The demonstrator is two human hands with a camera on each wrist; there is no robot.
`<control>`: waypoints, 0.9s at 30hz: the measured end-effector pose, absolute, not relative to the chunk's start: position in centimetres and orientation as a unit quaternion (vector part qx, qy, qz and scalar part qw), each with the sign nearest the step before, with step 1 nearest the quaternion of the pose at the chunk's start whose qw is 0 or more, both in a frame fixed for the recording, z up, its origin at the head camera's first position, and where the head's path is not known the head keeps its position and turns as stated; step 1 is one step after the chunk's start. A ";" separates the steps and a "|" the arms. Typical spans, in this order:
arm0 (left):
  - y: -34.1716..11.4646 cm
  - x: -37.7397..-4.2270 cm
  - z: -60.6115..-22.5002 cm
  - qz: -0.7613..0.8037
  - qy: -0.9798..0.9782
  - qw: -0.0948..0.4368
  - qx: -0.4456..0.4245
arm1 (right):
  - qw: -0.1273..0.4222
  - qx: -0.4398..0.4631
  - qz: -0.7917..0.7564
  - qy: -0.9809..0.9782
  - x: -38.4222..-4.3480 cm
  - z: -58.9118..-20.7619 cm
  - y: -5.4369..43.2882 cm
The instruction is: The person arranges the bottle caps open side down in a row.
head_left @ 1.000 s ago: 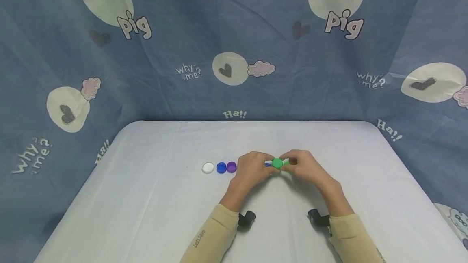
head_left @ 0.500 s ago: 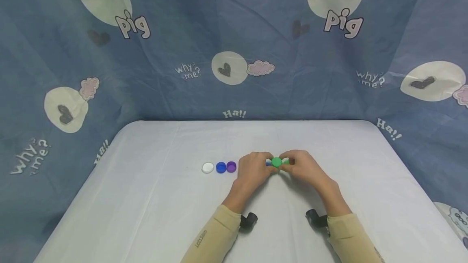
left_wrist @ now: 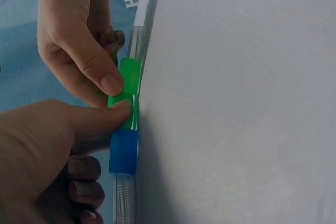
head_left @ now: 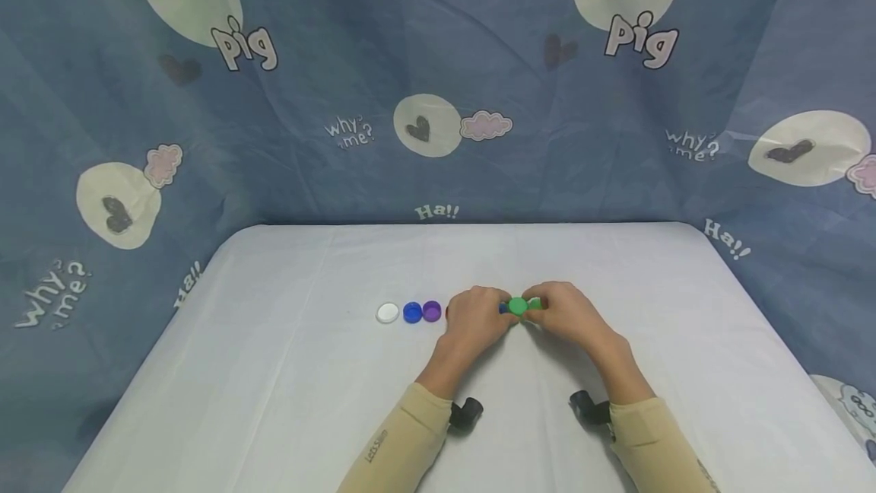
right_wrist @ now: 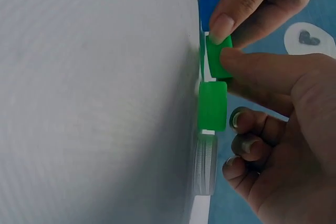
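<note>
Both my hands meet over a row of small round caps on the white table. My left hand point(head_left: 475, 316) and my right hand point(head_left: 564, 310) pinch one green cap point(head_left: 518, 306) from its two sides, thumbs at the near edge. In the right wrist view this green cap point(right_wrist: 216, 61) stands slightly off the line of the others. Just left of it lies a blue cap point(head_left: 503, 308), partly covered by my left fingers. A second green cap point(head_left: 535, 303) lies on its right, close to my right fingers. Beyond that one, a clear ribbed piece point(right_wrist: 206, 163) shows in the right wrist view.
To the left of my left hand, a white cap point(head_left: 387, 313), a blue cap point(head_left: 412, 313) and a purple cap point(head_left: 432, 311) lie in line. Another clear ribbed piece point(left_wrist: 124, 198) lies past the blue cap. A printed blue cloth point(head_left: 308, 173) hangs behind the table.
Both hands keep pinching the green cap and stay almost in place. A little more of the second green cap shows beside the right hand. The head view has shifted slightly.
</note>
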State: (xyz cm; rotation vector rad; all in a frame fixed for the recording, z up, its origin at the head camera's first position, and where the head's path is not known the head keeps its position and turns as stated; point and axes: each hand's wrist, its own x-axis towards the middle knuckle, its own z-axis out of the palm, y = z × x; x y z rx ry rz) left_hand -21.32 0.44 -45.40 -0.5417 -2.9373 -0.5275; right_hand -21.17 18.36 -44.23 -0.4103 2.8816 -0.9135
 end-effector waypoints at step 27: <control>0.1 -21.1 -45.2 -0.171 -0.965 0.054 -0.189 | 0.042 -0.135 -0.275 0.951 -20.9 -44.1 18.1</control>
